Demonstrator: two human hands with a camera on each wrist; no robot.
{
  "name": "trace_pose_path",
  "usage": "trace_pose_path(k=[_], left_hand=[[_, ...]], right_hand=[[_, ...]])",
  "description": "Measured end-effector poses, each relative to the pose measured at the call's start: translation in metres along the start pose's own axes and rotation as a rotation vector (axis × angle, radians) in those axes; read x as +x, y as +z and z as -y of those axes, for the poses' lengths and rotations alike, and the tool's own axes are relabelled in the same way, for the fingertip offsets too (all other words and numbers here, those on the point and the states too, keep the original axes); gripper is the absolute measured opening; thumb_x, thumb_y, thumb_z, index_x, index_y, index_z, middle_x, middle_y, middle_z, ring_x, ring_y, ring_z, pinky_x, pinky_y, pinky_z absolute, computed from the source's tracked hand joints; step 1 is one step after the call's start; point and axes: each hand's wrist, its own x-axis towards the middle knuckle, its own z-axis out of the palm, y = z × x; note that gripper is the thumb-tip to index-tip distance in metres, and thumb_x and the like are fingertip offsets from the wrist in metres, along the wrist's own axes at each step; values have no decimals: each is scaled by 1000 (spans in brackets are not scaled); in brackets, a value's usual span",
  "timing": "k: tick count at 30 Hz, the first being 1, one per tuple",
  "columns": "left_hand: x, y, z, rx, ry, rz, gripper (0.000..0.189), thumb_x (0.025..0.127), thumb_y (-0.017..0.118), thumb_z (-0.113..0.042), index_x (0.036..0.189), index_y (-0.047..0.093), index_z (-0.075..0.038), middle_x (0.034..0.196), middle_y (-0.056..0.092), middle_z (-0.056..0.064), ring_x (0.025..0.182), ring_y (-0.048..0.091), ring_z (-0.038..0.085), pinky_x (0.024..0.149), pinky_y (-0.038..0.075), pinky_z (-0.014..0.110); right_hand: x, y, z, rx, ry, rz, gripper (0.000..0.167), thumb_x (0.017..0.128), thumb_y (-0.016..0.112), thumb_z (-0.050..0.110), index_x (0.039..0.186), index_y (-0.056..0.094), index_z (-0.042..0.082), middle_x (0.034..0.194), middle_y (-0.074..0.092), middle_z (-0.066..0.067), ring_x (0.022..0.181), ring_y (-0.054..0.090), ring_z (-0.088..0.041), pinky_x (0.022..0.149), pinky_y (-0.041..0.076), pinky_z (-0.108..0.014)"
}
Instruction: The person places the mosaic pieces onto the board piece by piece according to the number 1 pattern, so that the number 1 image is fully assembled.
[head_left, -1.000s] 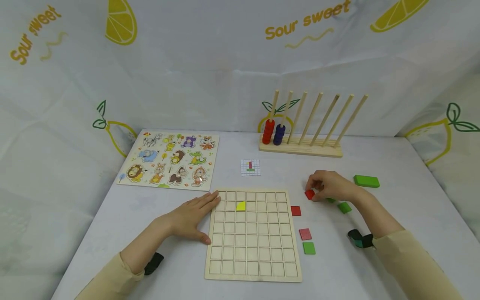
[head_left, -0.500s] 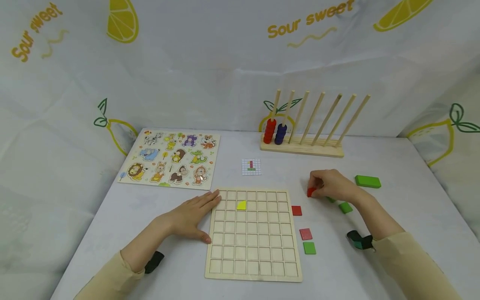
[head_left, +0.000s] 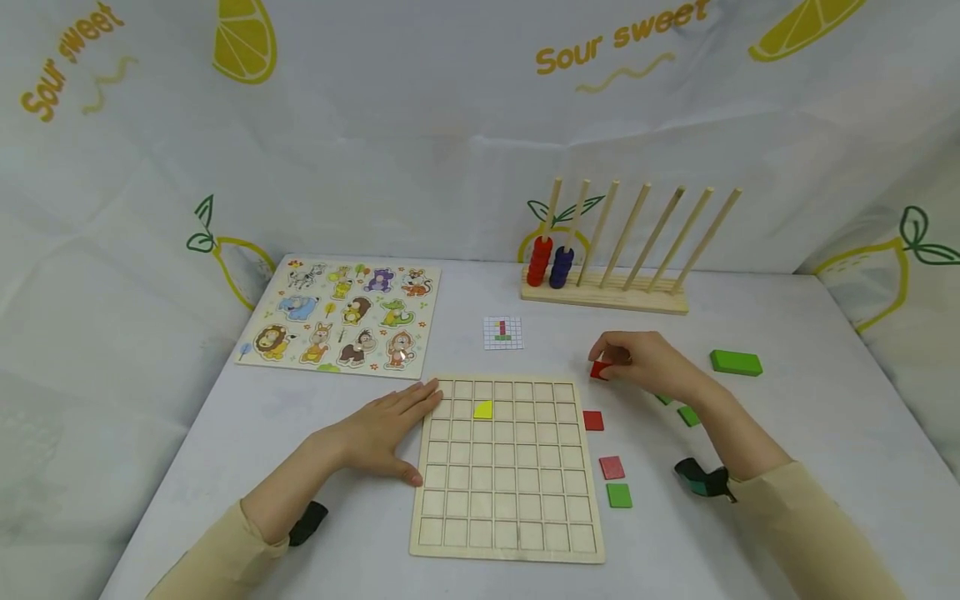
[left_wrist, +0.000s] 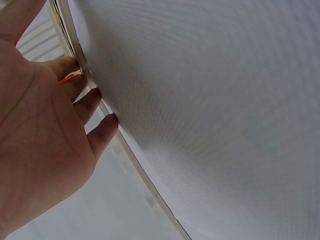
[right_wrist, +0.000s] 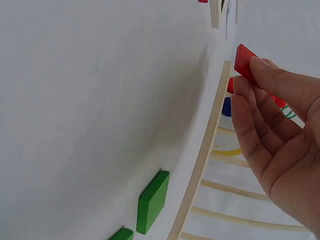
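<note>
Between thumb and fingers, my right hand (head_left: pixel 645 360) pinches a red square tile (head_left: pixel 599 370), lifted off the table in the right wrist view. My left hand (head_left: pixel 381 435) lies with fingers spread along the left edge of a wooden grid board (head_left: pixel 506 552), thumb and fingertips touching it. One yellow tile (head_left: pixel 483 410) with a rounded corner sits in a cell near the board's top. By its right edge are a red tile (head_left: pixel 593 421), a pinkish-red tile (head_left: pixel 612 467) and a green tile (head_left: pixel 618 496). Beyond the board lies a small pattern card (head_left: pixel 502 333).
An animal puzzle board (head_left: pixel 337 317) lies at the back left. At the back stands a peg rack (head_left: pixel 604 298) with red beads (head_left: pixel 539 262) and dark blue beads (head_left: pixel 561 268). A green block (head_left: pixel 736 362) and smaller green tiles (head_left: pixel 688 416) lie on the right.
My right hand has picked the red tile up and carried it left, toward the board's upper right corner. The left hand has stayed at the board's edge.
</note>
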Motion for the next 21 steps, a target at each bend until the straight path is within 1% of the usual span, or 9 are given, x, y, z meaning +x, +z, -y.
trace_pose_path(k=[6, 14, 21], left_hand=[[0, -1, -1, -2, -2, -4, 113, 75, 78, -56, 159, 17, -11, 169, 9, 8, 155, 18, 37, 122, 25, 61], [0, -1, -1, -2, -6, -4, 113, 75, 79, -55, 159, 18, -10, 169, 9, 8, 155, 18, 37, 122, 25, 60], [0, -1, -2, -7, -11, 1, 114, 75, 78, -56, 159, 17, -11, 169, 9, 7, 155, 17, 37, 122, 24, 60]], right_hand=[[5, 5, 18, 74, -28, -17, 16, 87, 72, 5, 99, 70, 16, 89, 72, 3, 81, 63, -9, 73, 53, -19], [14, 14, 40, 104, -68, -24, 16, 87, 73, 7, 99, 71, 17, 91, 73, 4, 82, 65, -10, 73, 55, -21], [22, 17, 54, 135, -116, -48, 17, 88, 73, 8, 103, 72, 14, 95, 74, 3, 83, 66, -10, 74, 56, -21]])
